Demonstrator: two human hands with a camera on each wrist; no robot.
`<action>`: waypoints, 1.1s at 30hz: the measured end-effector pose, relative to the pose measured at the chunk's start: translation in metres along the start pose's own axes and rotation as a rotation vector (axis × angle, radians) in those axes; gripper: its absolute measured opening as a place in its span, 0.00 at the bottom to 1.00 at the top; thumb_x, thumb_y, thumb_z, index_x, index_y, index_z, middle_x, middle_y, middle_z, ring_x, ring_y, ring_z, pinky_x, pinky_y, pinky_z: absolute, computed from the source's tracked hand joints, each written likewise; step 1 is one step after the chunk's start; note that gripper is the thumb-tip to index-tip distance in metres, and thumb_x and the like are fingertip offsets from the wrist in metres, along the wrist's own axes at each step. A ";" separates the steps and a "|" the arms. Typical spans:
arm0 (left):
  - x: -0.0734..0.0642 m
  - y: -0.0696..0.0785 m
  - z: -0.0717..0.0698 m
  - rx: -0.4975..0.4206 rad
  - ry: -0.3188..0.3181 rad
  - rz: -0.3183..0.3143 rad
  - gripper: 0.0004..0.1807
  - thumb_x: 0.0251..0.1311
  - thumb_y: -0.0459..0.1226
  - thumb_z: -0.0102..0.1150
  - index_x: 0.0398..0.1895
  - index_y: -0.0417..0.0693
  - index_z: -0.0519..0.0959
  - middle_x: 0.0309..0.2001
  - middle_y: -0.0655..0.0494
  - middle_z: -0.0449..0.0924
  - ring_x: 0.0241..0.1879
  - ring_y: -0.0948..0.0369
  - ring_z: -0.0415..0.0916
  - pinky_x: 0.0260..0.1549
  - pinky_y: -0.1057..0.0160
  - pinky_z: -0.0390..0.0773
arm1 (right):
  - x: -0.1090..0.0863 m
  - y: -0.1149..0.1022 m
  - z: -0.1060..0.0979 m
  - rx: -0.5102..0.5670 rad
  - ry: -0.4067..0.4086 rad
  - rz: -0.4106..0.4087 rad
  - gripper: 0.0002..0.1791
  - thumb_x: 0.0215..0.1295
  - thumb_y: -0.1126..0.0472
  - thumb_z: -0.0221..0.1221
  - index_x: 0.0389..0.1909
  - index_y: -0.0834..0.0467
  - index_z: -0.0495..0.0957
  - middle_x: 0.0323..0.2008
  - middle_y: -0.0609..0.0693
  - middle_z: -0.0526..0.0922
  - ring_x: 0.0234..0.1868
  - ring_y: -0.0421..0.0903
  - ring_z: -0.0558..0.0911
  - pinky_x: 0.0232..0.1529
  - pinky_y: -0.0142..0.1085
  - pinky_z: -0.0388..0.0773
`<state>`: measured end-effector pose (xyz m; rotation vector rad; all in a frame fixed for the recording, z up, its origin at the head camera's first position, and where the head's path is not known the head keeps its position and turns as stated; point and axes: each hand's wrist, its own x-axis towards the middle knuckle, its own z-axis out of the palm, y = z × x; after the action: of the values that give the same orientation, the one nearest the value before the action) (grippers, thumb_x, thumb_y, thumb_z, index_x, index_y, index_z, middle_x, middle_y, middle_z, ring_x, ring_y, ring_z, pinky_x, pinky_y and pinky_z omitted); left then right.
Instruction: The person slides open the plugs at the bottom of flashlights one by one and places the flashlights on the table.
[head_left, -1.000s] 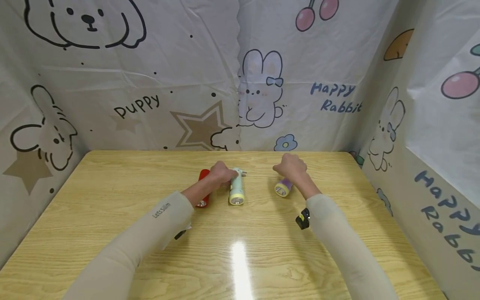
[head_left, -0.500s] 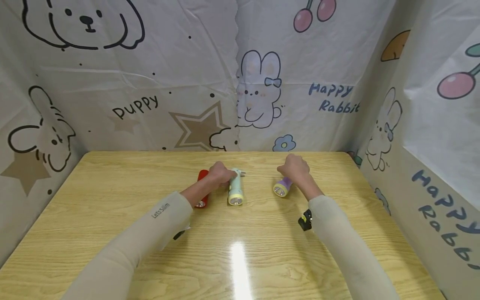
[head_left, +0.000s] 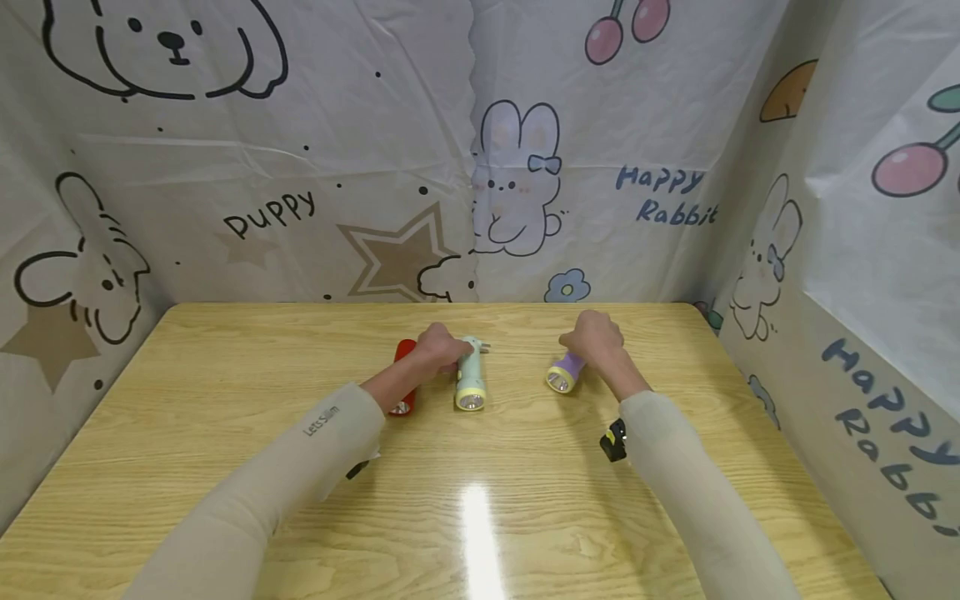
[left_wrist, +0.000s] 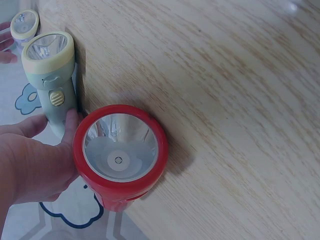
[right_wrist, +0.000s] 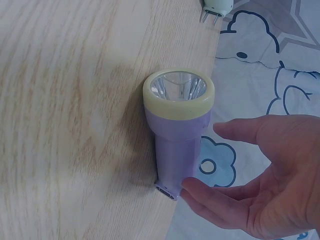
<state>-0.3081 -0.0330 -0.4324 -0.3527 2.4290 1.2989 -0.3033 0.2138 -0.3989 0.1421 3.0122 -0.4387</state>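
Note:
A mint-green flashlight with a cream head and two plug prongs lies on the table, lens toward me. My left hand pinches its rear handle between thumb and fingers, below the switch in the left wrist view. Just left of it, a red flashlight lies partly under my left wrist. On the right is a purple flashlight with a cream rim. My right hand is beside it, fingertips at its tail and thumb apart from its body.
The wood-grain table ends at a cloth wall printed with cartoons at the back. More cloth stands along the right side. A bright light streak reflects off the table near the front.
My right hand has shifted a little to the right, so more of the purple flashlight's body shows. My left hand stays on the mint-green flashlight. The head view has drifted slightly.

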 end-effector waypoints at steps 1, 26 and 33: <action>0.000 0.000 0.000 0.003 0.000 0.000 0.22 0.65 0.37 0.63 0.56 0.32 0.71 0.50 0.41 0.75 0.38 0.55 0.77 0.40 0.62 0.82 | 0.000 0.000 0.000 -0.004 -0.007 0.004 0.18 0.64 0.55 0.63 0.20 0.59 0.71 0.22 0.53 0.76 0.25 0.47 0.75 0.26 0.36 0.74; 0.003 0.001 0.000 0.007 -0.005 -0.004 0.22 0.65 0.38 0.64 0.56 0.32 0.71 0.50 0.41 0.76 0.37 0.56 0.77 0.37 0.64 0.82 | 0.000 0.004 0.008 -0.071 -0.090 0.049 0.21 0.65 0.49 0.63 0.31 0.66 0.80 0.30 0.57 0.80 0.31 0.50 0.77 0.34 0.41 0.78; 0.004 0.000 0.001 0.008 0.000 -0.010 0.22 0.66 0.38 0.64 0.56 0.32 0.72 0.50 0.41 0.76 0.35 0.56 0.77 0.36 0.65 0.82 | 0.000 0.006 0.012 -0.047 -0.110 0.050 0.23 0.65 0.48 0.62 0.33 0.69 0.80 0.31 0.59 0.81 0.32 0.51 0.78 0.36 0.41 0.79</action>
<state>-0.3112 -0.0326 -0.4348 -0.3624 2.4290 1.2849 -0.3018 0.2162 -0.4119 0.1827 2.9010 -0.3583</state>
